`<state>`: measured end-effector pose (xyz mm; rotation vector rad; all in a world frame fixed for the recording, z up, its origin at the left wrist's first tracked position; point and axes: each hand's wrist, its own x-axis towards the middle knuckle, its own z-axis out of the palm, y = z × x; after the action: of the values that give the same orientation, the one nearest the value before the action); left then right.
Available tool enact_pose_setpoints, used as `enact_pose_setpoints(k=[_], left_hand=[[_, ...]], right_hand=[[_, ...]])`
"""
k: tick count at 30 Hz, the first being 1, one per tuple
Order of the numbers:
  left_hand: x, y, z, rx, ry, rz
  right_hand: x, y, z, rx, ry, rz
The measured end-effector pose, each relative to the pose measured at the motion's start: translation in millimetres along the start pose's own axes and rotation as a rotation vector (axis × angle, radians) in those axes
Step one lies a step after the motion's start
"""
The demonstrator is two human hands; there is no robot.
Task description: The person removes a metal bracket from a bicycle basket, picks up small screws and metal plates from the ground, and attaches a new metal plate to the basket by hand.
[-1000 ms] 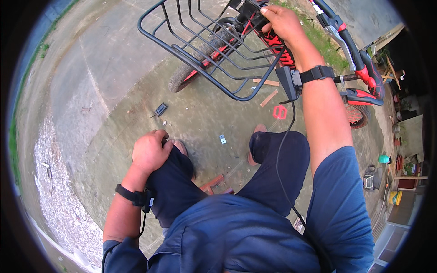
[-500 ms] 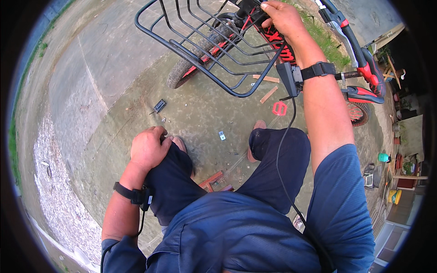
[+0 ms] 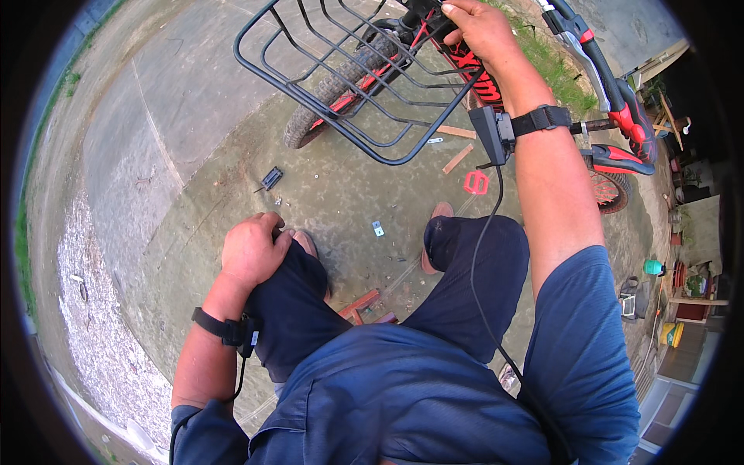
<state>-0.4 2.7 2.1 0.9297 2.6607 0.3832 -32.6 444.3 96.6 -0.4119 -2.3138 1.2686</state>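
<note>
Black wire forms the basket (image 3: 335, 117), at eleven to twelve o'clock, in front of the bicycle's (image 3: 480, 87) red-and-black frame. Its lower rim has swung a little toward nine o'clock since the first picture and sits slightly higher, so the wires overlap the knobbly wheel (image 3: 301, 130) behind differently. With that shift, a small pale metal strip (image 3: 435, 140) at one o'clock, partly hidden earlier, now shows clear below the rim, beside two wooden slats (image 3: 457, 160).

At one o'clock the right hand (image 3: 482, 35) is nearly where it was: its grip is bent inward, thumb and fingers pinching the dark mount (image 3: 422, 14) behind the basket. The left hand (image 3: 254, 249), at nine o'clock, rests on the knee just as before; its grip is loosely curled, thumb apart from the forefinger.

The loose parts on the concrete floor (image 3: 225, 167) appear to have stayed put: a black pedal (image 3: 271, 178) at ten o'clock with tiny fasteners (image 3: 278, 201) near it, a red pedal (image 3: 477, 183) at two, and a bent metal plate (image 3: 378, 229) at the dial's centre, between the shoes. Reddish wood pieces (image 3: 359, 302) lie at six o'clock, between the legs.
</note>
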Motion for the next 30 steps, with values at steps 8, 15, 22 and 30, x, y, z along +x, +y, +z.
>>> enact_pose_setpoints(k=[8, 15, 22, 30], left_hand=[[0, 0, -1, 0.002, -0.011, -0.003], [0, 0, -1, -0.009, -0.010, -0.001], [0, -2, 1, -0.021, 0.009, 0.006], [1, 0, 1, -0.022, 0.008, -0.002]], right_hand=[[-8, 0, 1, 0.027, -0.015, -0.009], [-11, 2, 2, -0.022, 0.027, -0.050], [-10, 6, -1, -0.002, -0.003, -0.035], [-4, 3, -2, 0.094, -0.037, 0.090]])
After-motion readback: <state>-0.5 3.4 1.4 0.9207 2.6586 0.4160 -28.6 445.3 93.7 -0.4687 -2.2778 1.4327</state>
